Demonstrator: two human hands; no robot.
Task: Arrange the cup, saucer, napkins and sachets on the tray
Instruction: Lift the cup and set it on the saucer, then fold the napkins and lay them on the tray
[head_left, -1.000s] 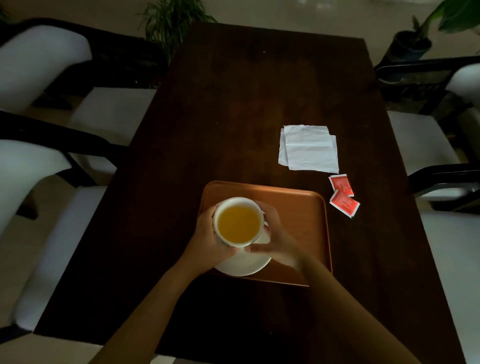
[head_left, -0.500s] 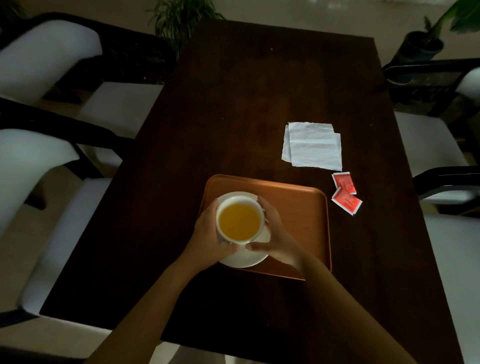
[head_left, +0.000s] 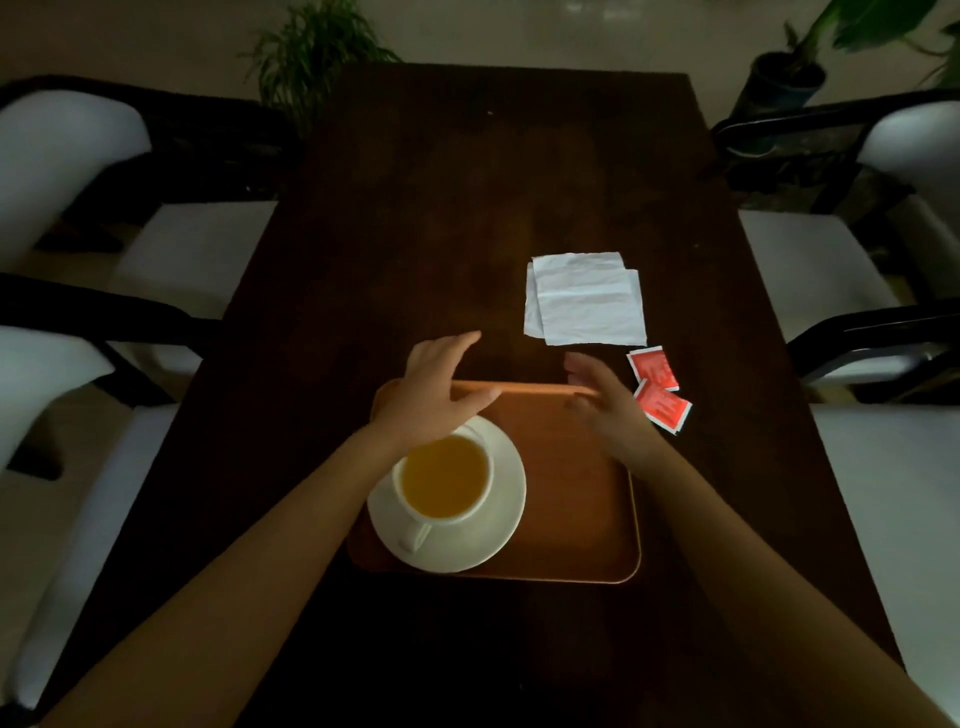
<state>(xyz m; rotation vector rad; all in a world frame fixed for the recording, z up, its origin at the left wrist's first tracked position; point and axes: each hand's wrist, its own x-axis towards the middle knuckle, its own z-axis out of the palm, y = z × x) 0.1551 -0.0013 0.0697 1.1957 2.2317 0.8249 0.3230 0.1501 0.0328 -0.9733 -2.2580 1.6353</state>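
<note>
A white cup (head_left: 444, 480) of yellow drink stands on a white saucer (head_left: 493, 519) in the left half of the orange tray (head_left: 576, 499). My left hand (head_left: 441, 387) hovers open over the tray's far left edge, just beyond the cup. My right hand (head_left: 605, 402) is open over the tray's far right corner, fingers pointing away. Two white napkins (head_left: 584, 299) lie overlapped on the table beyond the tray. Two red sachets (head_left: 658, 387) lie on the table right of the tray's far corner, close to my right hand.
The dark wooden table (head_left: 467, 208) runs away from me. White-cushioned chairs with black arms (head_left: 171, 260) (head_left: 810, 260) line both sides. Potted plants (head_left: 311, 47) (head_left: 789, 78) stand past the far end.
Both hands have let go of the cup and moved away toward the tray's far edge. The cup now rests on the saucer, free of my hands.
</note>
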